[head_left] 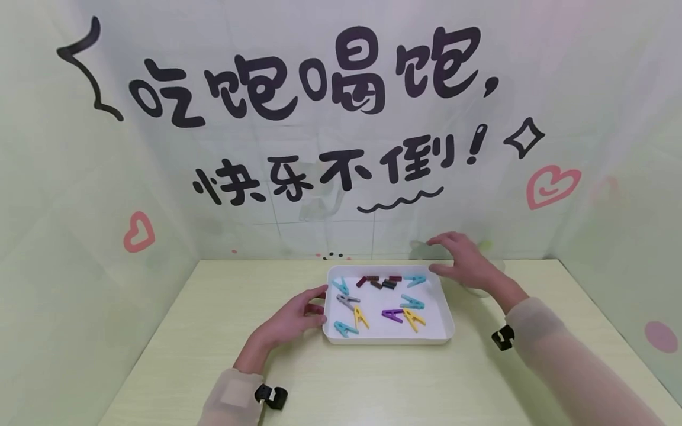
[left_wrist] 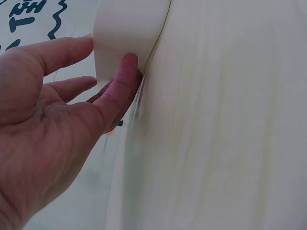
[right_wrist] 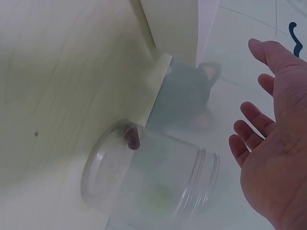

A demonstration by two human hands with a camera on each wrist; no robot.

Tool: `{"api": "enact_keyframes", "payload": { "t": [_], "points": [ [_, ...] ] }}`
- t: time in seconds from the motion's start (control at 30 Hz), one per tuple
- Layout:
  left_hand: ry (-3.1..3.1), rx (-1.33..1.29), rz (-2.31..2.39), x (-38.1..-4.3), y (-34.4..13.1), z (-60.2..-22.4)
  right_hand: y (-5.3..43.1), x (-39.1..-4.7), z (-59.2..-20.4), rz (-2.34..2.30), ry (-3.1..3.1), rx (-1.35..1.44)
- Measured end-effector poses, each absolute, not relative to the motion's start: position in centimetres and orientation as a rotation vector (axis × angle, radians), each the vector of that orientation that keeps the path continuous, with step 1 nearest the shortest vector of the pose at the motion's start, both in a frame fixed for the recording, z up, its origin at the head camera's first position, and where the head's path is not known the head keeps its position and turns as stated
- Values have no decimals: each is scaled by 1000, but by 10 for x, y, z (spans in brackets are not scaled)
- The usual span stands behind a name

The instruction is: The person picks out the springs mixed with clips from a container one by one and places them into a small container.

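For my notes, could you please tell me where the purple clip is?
In the head view, the purple clip lies in the near half of the white tray, just left of a yellow clip.

We could pass freely along the table [head_left: 373, 384] before the tray [head_left: 389, 341]. Behind it the printed backdrop [head_left: 346, 236] stands close, our left hand [head_left: 292, 318] blocks its left side, and rightward a clear jar [right_wrist: 160, 167] leaves a gap.

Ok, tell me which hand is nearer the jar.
Right. The right hand is just above the jar, not touching it; the left hand is farther off, across the tray, at its left side.
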State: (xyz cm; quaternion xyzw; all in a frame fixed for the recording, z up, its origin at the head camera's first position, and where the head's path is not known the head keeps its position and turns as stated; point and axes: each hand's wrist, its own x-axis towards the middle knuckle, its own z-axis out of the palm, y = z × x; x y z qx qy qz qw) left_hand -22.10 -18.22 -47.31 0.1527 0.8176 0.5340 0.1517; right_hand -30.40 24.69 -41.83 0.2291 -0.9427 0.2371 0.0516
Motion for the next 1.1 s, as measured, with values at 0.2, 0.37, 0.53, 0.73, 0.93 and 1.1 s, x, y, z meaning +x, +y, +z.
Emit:
{"api": "enact_keyframes", "payload": {
  "t": [0.2, 0.37, 0.53, 0.73, 0.93, 1.1],
  "points": [
    [2344, 430, 1536, -220, -182, -473, 230, -306, -425, 725, -2897, 741],
    [2346, 422, 1536, -221, -182, -474, 219, -310, -433, 653, -2878, 841],
    [2348, 419, 1532, -221, -183, -475, 210, -313, -442, 585, -2868, 921],
    [2357, 415, 1524, -221, -183, -474, 199, -316, -451, 515, -2953, 917],
    [2349, 424, 1531, -221, -183, -474, 190, -315, -453, 504, -3040, 899],
    [2357, 421, 1524, -222, -183, -475, 185, -314, -456, 449, -3083, 894]
  ]
}}
